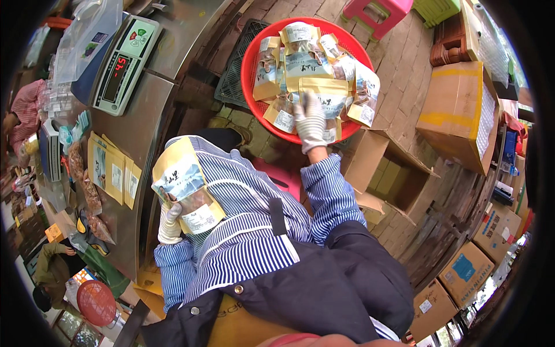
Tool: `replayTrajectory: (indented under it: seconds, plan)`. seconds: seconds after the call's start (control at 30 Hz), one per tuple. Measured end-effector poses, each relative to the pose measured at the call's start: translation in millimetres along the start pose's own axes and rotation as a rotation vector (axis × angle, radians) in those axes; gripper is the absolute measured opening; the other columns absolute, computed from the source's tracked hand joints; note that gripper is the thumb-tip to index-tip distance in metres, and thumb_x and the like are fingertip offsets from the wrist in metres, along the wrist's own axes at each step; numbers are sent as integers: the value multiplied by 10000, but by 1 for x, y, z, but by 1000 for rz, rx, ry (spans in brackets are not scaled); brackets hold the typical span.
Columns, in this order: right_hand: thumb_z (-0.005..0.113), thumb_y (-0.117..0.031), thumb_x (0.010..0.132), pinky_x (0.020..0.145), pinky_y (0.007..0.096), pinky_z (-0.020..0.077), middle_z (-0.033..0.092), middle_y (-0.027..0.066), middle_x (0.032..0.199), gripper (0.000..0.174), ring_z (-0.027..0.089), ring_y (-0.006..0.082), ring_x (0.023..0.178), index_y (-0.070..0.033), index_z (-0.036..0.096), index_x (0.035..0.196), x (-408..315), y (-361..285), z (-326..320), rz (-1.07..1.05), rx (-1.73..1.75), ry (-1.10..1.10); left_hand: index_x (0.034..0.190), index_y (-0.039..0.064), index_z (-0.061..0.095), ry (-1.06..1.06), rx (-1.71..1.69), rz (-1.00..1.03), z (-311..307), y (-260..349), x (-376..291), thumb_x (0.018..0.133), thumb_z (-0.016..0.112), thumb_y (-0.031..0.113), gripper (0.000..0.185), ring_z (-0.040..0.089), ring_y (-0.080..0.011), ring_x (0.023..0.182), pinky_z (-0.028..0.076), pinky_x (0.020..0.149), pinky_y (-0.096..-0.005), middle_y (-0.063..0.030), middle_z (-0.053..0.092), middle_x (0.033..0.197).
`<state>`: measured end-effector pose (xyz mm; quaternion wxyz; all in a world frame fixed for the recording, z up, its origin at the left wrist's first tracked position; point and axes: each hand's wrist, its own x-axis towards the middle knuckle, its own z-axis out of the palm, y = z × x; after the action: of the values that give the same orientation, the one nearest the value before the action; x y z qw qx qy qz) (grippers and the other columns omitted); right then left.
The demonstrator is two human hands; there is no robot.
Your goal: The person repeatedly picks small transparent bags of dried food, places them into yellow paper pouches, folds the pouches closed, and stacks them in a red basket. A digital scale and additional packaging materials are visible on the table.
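Observation:
My left hand (170, 219), in a whitish knit glove, grips the side of a kraft stand-up pouch (186, 186). This pouch has a mountain picture, a clear window and a white label, and it lies against my striped apron. My right hand (311, 121), gloved too, reaches over a red plastic basket (250, 93). Its fingers lie on the front of another kraft pouch (331, 89); whether they grip it is unclear. Under and around that one, several similar filled pouches (305, 63) are heaped in the basket.
A steel table (130, 134) at left bears a digital scale (125, 65), flat kraft pouches (110, 169) and clear filled bags (92, 195). Right of the basket stand an open carton (390, 178) and a taped carton (451, 112). A pink stool (381, 17) stands beyond. Other people (54, 264) are at left.

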<state>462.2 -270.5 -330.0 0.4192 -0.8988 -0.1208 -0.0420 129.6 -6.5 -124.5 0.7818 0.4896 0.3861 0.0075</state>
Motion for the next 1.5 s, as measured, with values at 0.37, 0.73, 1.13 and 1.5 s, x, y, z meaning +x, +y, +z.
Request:
replayTrajectory:
  seconds: [0.37,0.73,1.13,1.5]
  plan:
    - [581,-206,956,792,501,518,684,247,1051,506,668,431,919,-29,438,1408,69,-97,99,110,-120,-392,1442,59,437,54,-25,1,-6,-7,3,676,890,533,1008,693,-247,1022,612,870,-382,-123,651,1233]
    - [597,-179,932,790,497,529,684,261,1033,559,676,429,906,-39,407,1439,61,-93,87,59,-110,-474,1488,71,386,-22,-107,-110,-11,3,8,658,919,469,1063,620,-256,1196,528,1027,-408,-101,594,1350]
    - [622,-295,938,1067,475,392,545,264,1380,420,515,396,1281,-47,636,1277,164,9,-14,219,-861,-70,1446,41,440,-11,-82,-77,-7,6,9,656,916,498,1029,636,-240,1169,527,1015,-380,-93,618,1322]
    - [654,-251,867,796,486,550,720,219,975,291,704,385,922,-83,718,1096,158,-27,23,280,-430,-231,1478,69,376,42,-118,-46,-8,-2,8,649,936,426,1063,646,-267,1161,567,989,-410,-102,611,1327]
